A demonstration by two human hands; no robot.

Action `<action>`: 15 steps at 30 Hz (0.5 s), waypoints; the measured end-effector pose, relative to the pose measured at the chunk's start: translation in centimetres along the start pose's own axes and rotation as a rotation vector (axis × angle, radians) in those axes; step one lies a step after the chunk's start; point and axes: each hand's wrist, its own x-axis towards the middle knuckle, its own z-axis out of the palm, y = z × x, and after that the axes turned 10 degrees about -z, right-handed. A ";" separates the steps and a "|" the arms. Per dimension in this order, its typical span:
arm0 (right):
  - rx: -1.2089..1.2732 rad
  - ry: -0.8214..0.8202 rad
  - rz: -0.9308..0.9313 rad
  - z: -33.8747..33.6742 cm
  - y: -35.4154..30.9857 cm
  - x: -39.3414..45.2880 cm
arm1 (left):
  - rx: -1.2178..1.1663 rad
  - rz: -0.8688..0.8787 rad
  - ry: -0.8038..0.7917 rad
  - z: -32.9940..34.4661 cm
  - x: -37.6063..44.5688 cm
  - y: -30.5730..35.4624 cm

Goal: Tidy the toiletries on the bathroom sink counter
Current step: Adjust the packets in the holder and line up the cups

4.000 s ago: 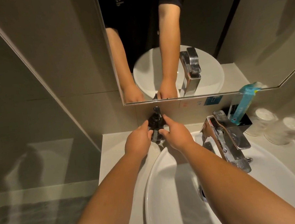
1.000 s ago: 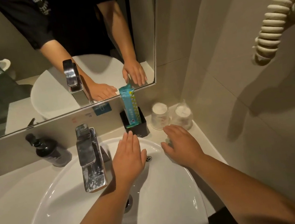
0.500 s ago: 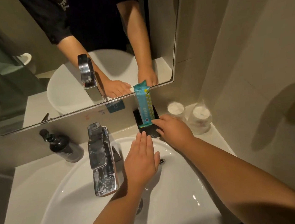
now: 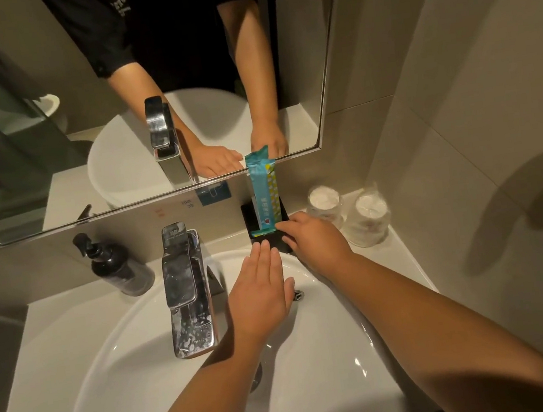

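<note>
A black square holder (image 4: 250, 217) stands on the counter behind the basin, under the mirror. A teal packet (image 4: 263, 193) stands upright in it. My right hand (image 4: 315, 239) reaches to the holder's front right side, fingers on the holder at the packet's lower corner. My left hand (image 4: 260, 296) lies flat with straight fingers over the basin's back rim, fingertips close to the holder's front. A black pump bottle (image 4: 116, 266) stands at the left, beside the tap. Two wrapped cups (image 4: 349, 213) stand upside down to the right of the holder.
The chrome tap (image 4: 185, 284) rises from the middle back of the white basin (image 4: 120, 378). The mirror (image 4: 112, 88) runs along the back wall. A tiled wall closes the counter (image 4: 402, 248) on the right, just past the cups.
My right hand has moved left from the cups to the black holder. The left hand has stayed flat on the basin rim. Earlier, both hands were at the pump bottle.
</note>
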 end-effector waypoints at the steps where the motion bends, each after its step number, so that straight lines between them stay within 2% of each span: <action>1: -0.002 0.002 -0.003 0.0 0.0 0.0 | -0.003 -0.003 0.001 0.0 0.0 0.0; 15: 0.023 -0.014 -0.030 -0.5 0.1 -0.1 | 0.024 0.009 0.023 0.1 0.0 0.0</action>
